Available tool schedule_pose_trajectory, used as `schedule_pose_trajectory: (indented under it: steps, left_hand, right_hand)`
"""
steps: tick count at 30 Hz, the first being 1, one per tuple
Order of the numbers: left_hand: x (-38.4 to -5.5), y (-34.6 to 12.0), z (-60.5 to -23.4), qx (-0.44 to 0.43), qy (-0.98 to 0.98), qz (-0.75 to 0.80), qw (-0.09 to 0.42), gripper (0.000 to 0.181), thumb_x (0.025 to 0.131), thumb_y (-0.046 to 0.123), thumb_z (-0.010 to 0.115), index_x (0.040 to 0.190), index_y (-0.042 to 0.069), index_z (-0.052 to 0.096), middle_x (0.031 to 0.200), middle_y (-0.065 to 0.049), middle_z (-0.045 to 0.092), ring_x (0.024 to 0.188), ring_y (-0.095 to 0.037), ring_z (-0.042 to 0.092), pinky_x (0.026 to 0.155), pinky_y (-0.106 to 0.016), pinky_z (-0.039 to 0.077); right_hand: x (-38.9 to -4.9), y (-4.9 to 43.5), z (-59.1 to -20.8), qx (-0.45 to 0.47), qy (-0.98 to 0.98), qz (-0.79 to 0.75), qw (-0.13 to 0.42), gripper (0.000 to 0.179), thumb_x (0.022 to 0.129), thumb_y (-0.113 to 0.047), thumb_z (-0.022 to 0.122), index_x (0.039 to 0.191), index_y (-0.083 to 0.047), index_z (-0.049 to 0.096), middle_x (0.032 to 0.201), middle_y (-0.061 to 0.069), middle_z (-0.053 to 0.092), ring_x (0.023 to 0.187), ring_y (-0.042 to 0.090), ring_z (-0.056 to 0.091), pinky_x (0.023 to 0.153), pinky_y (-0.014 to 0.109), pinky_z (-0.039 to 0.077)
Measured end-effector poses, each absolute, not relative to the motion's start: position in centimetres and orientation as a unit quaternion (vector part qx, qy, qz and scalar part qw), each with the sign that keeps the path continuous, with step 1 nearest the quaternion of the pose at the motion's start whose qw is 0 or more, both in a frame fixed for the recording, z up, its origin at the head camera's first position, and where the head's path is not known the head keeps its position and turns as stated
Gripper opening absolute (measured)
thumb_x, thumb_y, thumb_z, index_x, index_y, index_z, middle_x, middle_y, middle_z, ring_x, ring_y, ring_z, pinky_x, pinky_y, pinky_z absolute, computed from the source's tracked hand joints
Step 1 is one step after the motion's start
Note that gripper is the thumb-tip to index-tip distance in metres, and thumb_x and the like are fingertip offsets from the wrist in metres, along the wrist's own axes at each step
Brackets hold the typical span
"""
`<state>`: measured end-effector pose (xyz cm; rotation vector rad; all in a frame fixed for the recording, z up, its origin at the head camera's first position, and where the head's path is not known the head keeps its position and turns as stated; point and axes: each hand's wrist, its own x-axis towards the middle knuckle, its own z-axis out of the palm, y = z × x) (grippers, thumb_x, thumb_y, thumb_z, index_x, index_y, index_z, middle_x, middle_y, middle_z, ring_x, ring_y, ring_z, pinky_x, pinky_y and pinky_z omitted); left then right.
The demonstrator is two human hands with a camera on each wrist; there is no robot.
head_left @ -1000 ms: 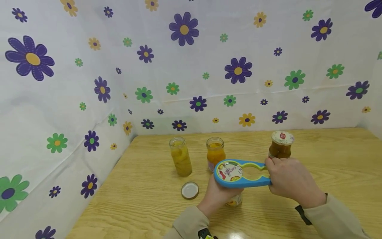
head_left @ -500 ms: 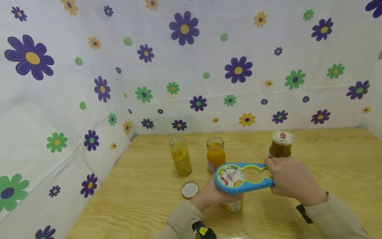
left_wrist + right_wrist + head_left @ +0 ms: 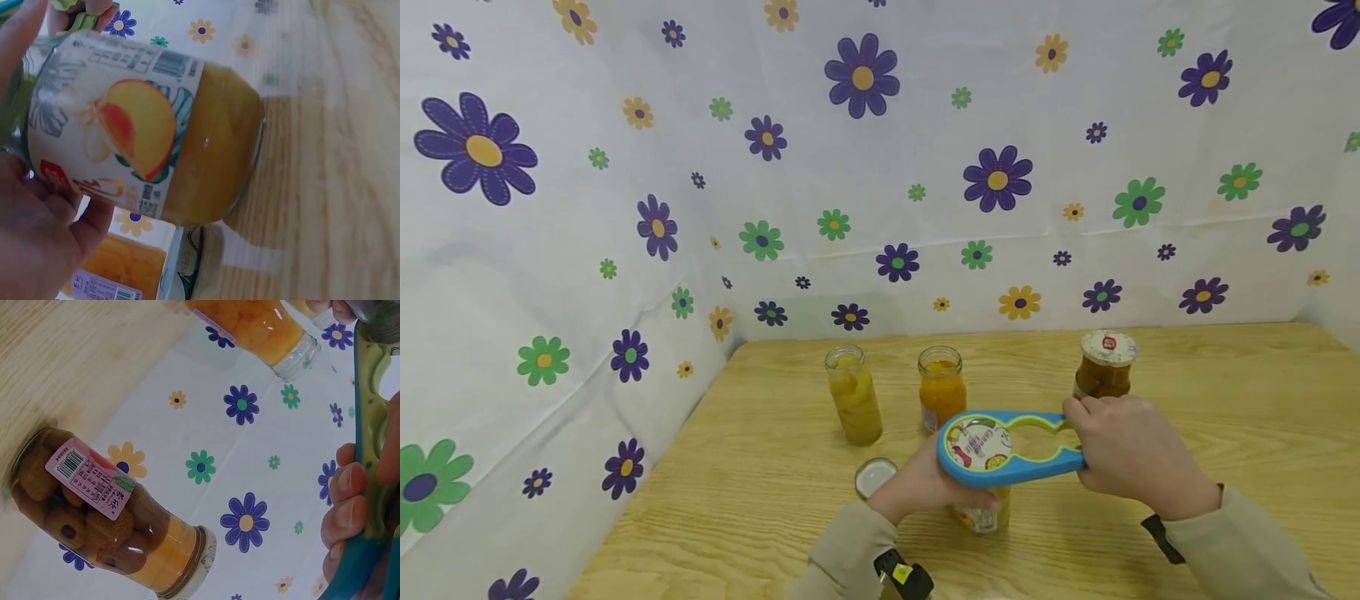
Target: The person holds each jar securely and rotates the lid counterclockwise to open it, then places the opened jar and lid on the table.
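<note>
My left hand (image 3: 917,483) grips the neck of a glass jar of peaches (image 3: 137,125), its label showing a peach slice. On the jar's top sits a blue jar opener (image 3: 1048,468) with a yellow-green inner edge. A printed lid (image 3: 977,443) shows inside the opener's large ring. With curled fingers, my right hand (image 3: 1138,454) holds the handles of the opener. The jar's base is at the tabletop, and its upper part is mostly hidden by my left hand and the opener.
Behind, a lidless tall jar of yellow fruit (image 3: 856,404) and a lidless jar of orange fruit (image 3: 942,392) stand on the wooden table (image 3: 737,500). A lidded jar of brown fruit (image 3: 106,519) is beyond my right hand. A loose lid (image 3: 874,477) lies by my left wrist.
The opener's ring end has swung a little toward me. My left forearm has shifted left and now partly covers the loose lid. More of the peach jar's label shows.
</note>
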<state>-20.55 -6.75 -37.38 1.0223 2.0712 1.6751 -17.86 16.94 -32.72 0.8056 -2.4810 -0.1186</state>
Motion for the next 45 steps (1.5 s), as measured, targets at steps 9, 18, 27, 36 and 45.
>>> schedule_pose_trajectory:
  steps: [9,18,27,36,45]
  left_hand:
    - [-21.0,-7.4,-37.3,0.359,0.723,0.57,0.152,0.073,0.066,-0.001,0.076,0.127,0.015,0.039,0.117,0.004,0.051,0.107,-0.01,0.048,0.095,-0.028,0.033]
    - [-21.3,-7.8,-37.1,0.392,0.705,0.567,0.167,0.067,0.066,-0.004,0.074,0.125,0.009,0.045,0.116,0.0,0.054,0.105,-0.011,0.049,0.094,-0.028,0.035]
    - [-20.5,-8.1,-35.5,0.375,0.706,0.565,0.205,0.068,0.069,-0.008,0.07,0.128,0.003,0.04,0.118,-0.003,0.052,0.106,-0.009,0.048,0.095,-0.026,0.033]
    - [-20.2,-8.0,-35.1,0.384,0.699,0.556,0.235,0.07,0.068,-0.012,0.068,0.129,0.0,0.036,0.121,-0.007,0.048,0.107,-0.006,0.045,0.098,-0.026,0.029]
    - [-21.0,-7.9,-36.3,0.424,0.651,0.582,0.238,0.069,0.071,-0.001,0.071,0.13,0.0,0.034,0.121,-0.006,0.048,0.108,-0.011,0.046,0.097,-0.029,0.032]
  right_hand:
    - [-17.8,16.9,-32.7,0.297,-0.919,-0.049,0.254,0.031,0.053,-0.015,0.067,0.078,-0.006,0.052,0.057,-0.002,0.045,0.043,0.008,0.033,0.038,0.023,0.032]
    - [-17.8,16.9,-32.7,0.303,-0.916,-0.044,0.257,0.031,0.052,-0.014,0.066,0.079,-0.006,0.053,0.058,-0.002,0.045,0.043,0.007,0.033,0.038,0.023,0.031]
    - [-17.7,16.8,-32.7,0.301,-0.919,-0.038,0.252,0.03,0.052,-0.013,0.066,0.078,-0.006,0.052,0.058,-0.002,0.045,0.043,0.008,0.032,0.038,0.023,0.031]
    - [-17.7,16.8,-32.6,0.301,-0.919,-0.036,0.254,0.029,0.052,-0.012,0.065,0.077,-0.007,0.052,0.058,-0.002,0.044,0.044,0.007,0.032,0.038,0.023,0.03]
    - [-17.7,16.9,-32.7,0.305,-0.916,-0.036,0.259,0.028,0.052,-0.012,0.064,0.077,-0.007,0.052,0.057,-0.004,0.041,0.043,0.007,0.03,0.038,0.023,0.028]
